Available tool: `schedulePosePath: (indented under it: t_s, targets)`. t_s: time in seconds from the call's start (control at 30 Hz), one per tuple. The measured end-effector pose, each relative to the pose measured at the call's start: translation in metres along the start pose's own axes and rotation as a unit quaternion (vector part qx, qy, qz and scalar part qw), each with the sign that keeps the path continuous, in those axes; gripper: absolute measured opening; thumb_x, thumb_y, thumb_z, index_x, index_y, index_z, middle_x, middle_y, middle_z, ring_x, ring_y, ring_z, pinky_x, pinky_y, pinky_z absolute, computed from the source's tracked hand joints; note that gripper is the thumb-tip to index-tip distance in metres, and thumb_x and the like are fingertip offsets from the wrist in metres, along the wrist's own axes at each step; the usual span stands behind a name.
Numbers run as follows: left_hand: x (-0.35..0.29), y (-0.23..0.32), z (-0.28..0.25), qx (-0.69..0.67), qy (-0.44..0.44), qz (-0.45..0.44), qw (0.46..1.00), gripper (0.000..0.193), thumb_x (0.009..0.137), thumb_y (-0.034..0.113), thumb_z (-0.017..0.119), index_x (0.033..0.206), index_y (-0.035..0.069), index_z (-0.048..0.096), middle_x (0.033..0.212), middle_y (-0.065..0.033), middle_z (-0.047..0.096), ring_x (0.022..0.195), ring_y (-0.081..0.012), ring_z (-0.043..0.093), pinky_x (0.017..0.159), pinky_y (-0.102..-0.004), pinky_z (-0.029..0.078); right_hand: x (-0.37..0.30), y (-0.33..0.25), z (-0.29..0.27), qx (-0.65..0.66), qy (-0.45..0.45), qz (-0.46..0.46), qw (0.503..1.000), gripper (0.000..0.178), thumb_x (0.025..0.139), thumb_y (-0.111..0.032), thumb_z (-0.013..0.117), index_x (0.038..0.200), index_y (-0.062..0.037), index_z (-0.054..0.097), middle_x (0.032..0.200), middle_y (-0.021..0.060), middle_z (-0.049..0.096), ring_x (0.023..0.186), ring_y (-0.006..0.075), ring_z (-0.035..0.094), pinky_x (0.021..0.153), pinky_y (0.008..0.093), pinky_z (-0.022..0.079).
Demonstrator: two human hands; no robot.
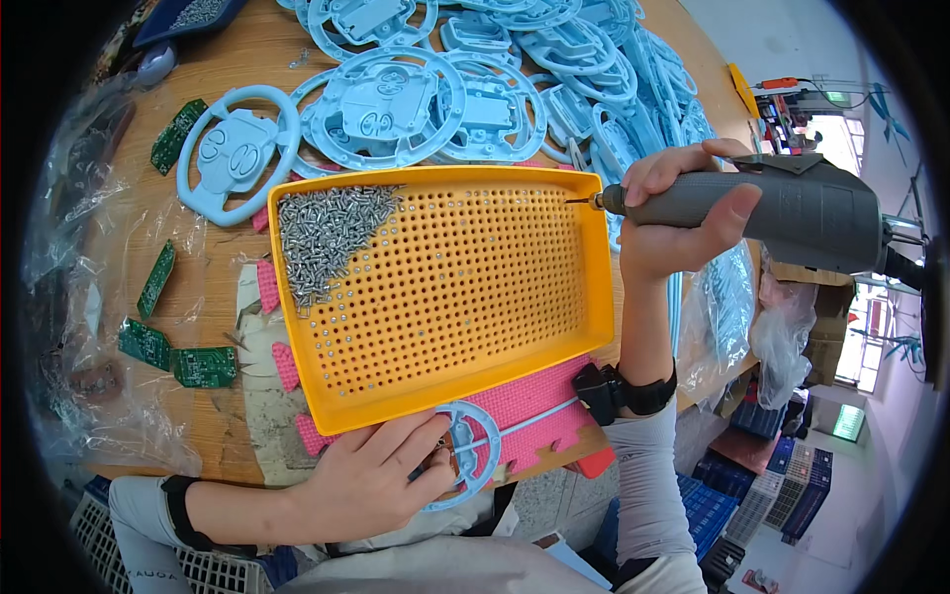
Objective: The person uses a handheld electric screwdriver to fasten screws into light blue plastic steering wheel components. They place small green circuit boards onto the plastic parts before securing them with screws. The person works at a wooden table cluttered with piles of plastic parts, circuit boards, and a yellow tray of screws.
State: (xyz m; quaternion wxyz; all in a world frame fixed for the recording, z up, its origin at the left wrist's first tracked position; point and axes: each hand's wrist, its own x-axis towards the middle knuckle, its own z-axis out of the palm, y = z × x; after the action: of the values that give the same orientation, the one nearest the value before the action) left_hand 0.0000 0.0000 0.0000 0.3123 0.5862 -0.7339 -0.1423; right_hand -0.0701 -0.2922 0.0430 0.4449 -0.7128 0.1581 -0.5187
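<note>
My right hand [683, 203] is wrapped round a grey electric screwdriver [782, 216], held level above the right edge of a yellow perforated screw tray [475, 386]. Its thin bit [579, 201] points left over the holes. Small silver screws [332, 233] are heaped in the tray's far left corner, and some sit in holes. Below the near edge, my left hand [381, 475] has its fingers curled on a light-blue toy steering wheel part [480, 445]. The fingers and tray hide much of this part. A pale cable or rod [539, 416] runs from it to the right.
Light-blue wheel shells [386, 104] pile up at the back. One wheel [237, 153] lies left of them, near green circuit boards [205, 366]. Clear plastic bags [109, 277] cover the left side. Pink foam matting [524, 396] lies under the tray. A blue screw bin [188, 18] stands far left.
</note>
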Motion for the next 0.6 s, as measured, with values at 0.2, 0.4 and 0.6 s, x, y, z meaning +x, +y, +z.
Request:
schedulePosePath:
  t_s: [0.2, 0.4, 0.6]
  targets:
    - [0.002, -0.004, 0.002, 0.014, 0.013, 0.005, 1.000, 0.009, 0.078, 0.018, 0.059, 0.084, 0.012, 0.056, 0.109, -0.0108, 0.058, 0.107, -0.0248, 0.054, 0.082, -0.0350, 0.043, 0.001, 0.003, 0.003, 0.004, 0.007, -0.007, 1.000, 0.054, 0.086, -0.062, 0.043, 0.103, -0.0108, 0.047, 0.058, 0.0055, 0.050, 0.044, 0.0132, 0.047, 0.044, 0.0267, 0.039]
    - [0.002, -0.002, 0.002, 0.006, 0.015, 0.002, 1.000, 0.011, 0.077, 0.017, 0.059, 0.085, 0.012, 0.057, 0.109, -0.0110, 0.058, 0.105, -0.0245, 0.054, 0.080, -0.0339, 0.044, -0.002, 0.008, 0.004, 0.076, -0.045, -0.045, 0.995, 0.044, 0.087, -0.041, 0.057, 0.107, -0.0037, 0.044, 0.059, 0.0090, 0.052, 0.044, 0.0150, 0.049, 0.043, 0.0271, 0.042]
    - [0.001, 0.001, 0.002, -0.006, 0.035, 0.007, 0.999, 0.016, 0.074, 0.019, 0.063, 0.087, 0.009, 0.059, 0.108, -0.0115, 0.058, 0.104, -0.0256, 0.054, 0.079, -0.0348, 0.046, 0.000, -0.015, -0.003, 0.038, 0.006, -0.009, 0.999, 0.060, 0.085, -0.065, 0.043, 0.105, -0.0087, 0.049, 0.063, 0.0064, 0.048, 0.048, 0.0152, 0.046, 0.044, 0.0274, 0.038]
